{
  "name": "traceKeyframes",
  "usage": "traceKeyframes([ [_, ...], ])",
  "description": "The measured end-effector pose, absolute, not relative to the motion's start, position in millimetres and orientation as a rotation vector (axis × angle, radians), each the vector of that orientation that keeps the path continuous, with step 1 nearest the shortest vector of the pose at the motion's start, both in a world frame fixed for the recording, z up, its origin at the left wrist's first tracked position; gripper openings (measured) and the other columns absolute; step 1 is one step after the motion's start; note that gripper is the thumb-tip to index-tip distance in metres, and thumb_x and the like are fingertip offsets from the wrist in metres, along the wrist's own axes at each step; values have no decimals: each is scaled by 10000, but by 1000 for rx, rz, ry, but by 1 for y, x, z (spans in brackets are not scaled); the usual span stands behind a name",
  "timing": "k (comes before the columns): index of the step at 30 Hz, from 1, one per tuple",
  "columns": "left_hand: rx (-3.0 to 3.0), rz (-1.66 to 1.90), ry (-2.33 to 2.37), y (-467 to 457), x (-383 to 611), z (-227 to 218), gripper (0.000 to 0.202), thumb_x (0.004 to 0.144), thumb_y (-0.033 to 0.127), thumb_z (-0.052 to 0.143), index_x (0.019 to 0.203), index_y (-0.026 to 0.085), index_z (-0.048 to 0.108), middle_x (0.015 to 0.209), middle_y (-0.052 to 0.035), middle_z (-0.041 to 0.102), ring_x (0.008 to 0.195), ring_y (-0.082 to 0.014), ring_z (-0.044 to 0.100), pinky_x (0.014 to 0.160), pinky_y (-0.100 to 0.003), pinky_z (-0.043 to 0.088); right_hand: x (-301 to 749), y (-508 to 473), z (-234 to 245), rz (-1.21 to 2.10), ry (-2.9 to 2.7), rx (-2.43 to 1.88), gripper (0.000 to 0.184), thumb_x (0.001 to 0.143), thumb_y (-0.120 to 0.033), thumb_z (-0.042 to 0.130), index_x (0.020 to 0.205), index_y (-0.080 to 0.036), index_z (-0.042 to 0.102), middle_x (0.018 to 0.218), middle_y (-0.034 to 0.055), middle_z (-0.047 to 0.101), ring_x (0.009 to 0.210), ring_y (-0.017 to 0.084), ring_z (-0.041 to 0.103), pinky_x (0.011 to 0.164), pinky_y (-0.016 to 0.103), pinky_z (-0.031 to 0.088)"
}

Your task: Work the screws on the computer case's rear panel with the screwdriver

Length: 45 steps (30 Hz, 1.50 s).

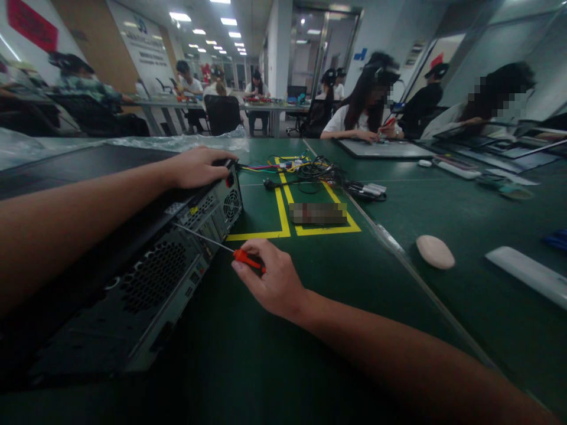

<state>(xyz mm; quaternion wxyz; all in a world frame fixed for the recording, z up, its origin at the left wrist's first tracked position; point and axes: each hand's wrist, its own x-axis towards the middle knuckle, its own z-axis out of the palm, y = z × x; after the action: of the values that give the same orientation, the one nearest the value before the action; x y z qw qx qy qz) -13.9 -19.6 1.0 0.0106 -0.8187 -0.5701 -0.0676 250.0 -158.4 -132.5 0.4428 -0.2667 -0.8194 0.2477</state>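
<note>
A black desktop computer case lies on its side on the green table mat, its perforated rear panel facing me. My right hand is closed on a red-handled screwdriver, whose thin shaft reaches left to the case's rear panel. My left hand rests on the far top corner of the case, fingers curled over the edge near the fan grille.
A tangle of coloured cables lies inside yellow tape squares. A white mouse and a white keyboard lie at right. Clear plastic wrap lies behind the case. Other people work at nearby tables.
</note>
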Motion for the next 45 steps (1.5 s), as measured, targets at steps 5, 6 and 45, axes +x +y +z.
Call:
traceKeyframes([
  [5, -2547, -233, -1777, -22, -13, 1, 780, 920, 552, 422, 1560, 128, 562, 1426, -149, 675, 1260, -328, 601, 1149, -447, 410, 249, -158, -133, 609, -2020, -649, 227, 1033, -402, 627, 1173, -224, 631, 1072, 58, 757, 939, 201, 741, 840, 346, 592],
  [6, -2560, -241, -1766, -23, -13, 2, 780, 924, 550, 426, 1558, 114, 560, 1429, -156, 671, 1249, -322, 603, 1148, -450, 410, 249, -158, -133, 609, -2017, -650, 228, 1031, -401, 630, 1173, -223, 633, 1071, 59, 758, 940, 202, 742, 840, 347, 592],
  [45, -2585, -350, -1799, -21, -14, 0, 766, 837, 572, 487, 1533, 279, 613, 1391, -74, 707, 1307, -386, 601, 1179, -483, 409, 250, -159, -128, 633, -2016, -631, 280, 1074, -411, 555, 1187, -195, 691, 1084, 79, 768, 938, 187, 724, 844, 326, 598],
])
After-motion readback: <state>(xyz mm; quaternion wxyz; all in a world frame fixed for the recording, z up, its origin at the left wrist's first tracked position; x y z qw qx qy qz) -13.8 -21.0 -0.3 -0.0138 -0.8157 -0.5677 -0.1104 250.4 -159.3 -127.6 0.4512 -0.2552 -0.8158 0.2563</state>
